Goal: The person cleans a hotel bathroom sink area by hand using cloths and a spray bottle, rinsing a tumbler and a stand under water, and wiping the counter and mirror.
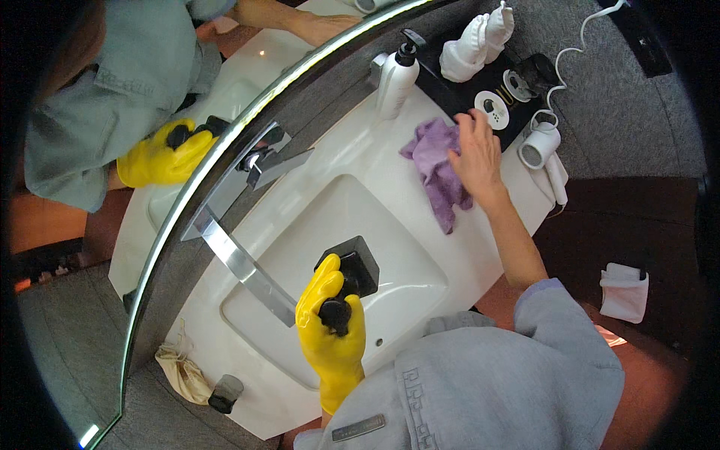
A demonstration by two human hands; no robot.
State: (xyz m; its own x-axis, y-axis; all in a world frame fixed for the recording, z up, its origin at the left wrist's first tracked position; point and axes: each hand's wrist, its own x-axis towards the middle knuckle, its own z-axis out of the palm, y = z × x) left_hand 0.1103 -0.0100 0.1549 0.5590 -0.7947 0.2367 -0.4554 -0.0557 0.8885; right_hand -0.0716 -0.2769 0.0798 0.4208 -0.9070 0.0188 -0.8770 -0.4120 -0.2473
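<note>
My left hand (336,349) wears a yellow rubber glove and is above the white sink basin (405,287). Its fingers are curled around a black item with a rounded knob (335,315). A dark, angular, cup-like part (363,267) extends beyond the fingers; its exact kind is unclear. My right hand (478,157) is bare, over the right side of a crumpled purple cloth (439,169) on the white countertop (388,146). The thumb touches the cloth, but whether the fingers grip it is hidden. Its fingertips are close to a round white disc (491,110) on a black tray (444,93).
A chrome faucet (242,259) reaches over the basin. Along the back stand a white pump bottle (398,79) and a rolled white towel (478,45). A white hair dryer (540,147) with a coiled cord is at right. A drawstring bag (183,371) and dark tumbler (226,392) are at lower left.
</note>
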